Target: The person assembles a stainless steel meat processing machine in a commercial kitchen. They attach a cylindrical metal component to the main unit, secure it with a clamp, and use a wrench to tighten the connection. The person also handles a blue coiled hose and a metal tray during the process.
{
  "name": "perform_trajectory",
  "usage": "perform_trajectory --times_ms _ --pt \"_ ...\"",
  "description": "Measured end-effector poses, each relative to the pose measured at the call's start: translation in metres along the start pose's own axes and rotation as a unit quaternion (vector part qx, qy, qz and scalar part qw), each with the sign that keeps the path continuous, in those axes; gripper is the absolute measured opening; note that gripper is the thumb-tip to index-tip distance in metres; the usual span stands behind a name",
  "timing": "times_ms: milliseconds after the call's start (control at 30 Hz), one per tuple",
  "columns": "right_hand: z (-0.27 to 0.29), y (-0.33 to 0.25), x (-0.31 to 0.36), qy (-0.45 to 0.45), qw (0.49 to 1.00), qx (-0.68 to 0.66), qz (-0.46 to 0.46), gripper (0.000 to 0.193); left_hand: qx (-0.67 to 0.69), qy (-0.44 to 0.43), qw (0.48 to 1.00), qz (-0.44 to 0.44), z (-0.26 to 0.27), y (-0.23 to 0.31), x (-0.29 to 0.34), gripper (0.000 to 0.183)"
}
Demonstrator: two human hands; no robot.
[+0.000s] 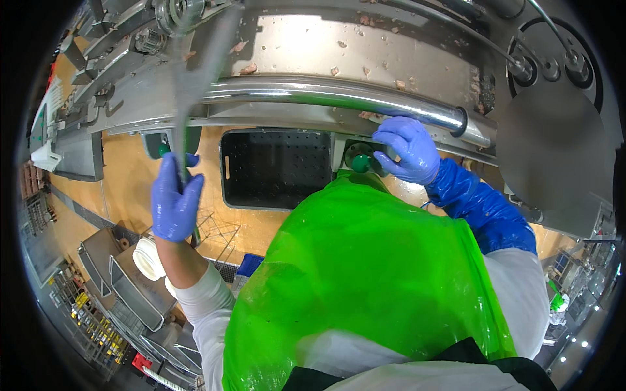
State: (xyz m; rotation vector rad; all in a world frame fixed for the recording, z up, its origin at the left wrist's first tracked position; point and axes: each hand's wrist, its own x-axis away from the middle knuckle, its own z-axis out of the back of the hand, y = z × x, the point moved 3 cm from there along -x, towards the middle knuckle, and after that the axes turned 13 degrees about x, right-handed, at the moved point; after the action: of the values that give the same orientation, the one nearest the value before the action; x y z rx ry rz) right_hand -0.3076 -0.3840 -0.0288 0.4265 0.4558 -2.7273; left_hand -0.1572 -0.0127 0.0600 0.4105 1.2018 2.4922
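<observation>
My left hand [175, 205], in a blue glove, is closed around a long, thin, greyish bar [186, 98]. The bar rises toward the machine and is smeared, so its kind does not show. Just beyond the fingertips is a green ball knob [163, 149] in a grey housing. My right hand [411, 151], also gloved in blue with a blue sleeve cover, has its fingers bent and apart beside a second green knob [360, 163]. Contact with that knob is hard to tell. Between the hands, below the machine, sits a dark grey crate [277, 168] with a perforated bottom.
A shiny steel rail [306, 89] runs along the machine's front edge. Pinkish scraps [248, 68] lie on the steel surface [293, 39] behind it. A large round grey plate [551, 153] stands at the right. Steel carts [140, 287] fill the lower left.
</observation>
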Motion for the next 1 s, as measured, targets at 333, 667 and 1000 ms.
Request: perform_trajectory --times_ms 333,667,1000 --pt "-0.068 0.014 0.005 -0.015 0.916 0.182 -0.358 0.073 -0.295 -0.152 0.937 -0.110 -0.046 0.013 -0.108 0.039" --pt "-0.075 0.002 -0.001 0.037 0.932 0.182 -0.310 0.056 -0.426 -0.234 0.872 -0.064 -0.090 0.047 -0.185 0.047" --pt "-0.061 -0.038 0.039 0.180 0.947 -0.158 -0.215 0.059 0.152 -0.118 0.974 -0.117 -0.158 0.051 -0.032 0.036"
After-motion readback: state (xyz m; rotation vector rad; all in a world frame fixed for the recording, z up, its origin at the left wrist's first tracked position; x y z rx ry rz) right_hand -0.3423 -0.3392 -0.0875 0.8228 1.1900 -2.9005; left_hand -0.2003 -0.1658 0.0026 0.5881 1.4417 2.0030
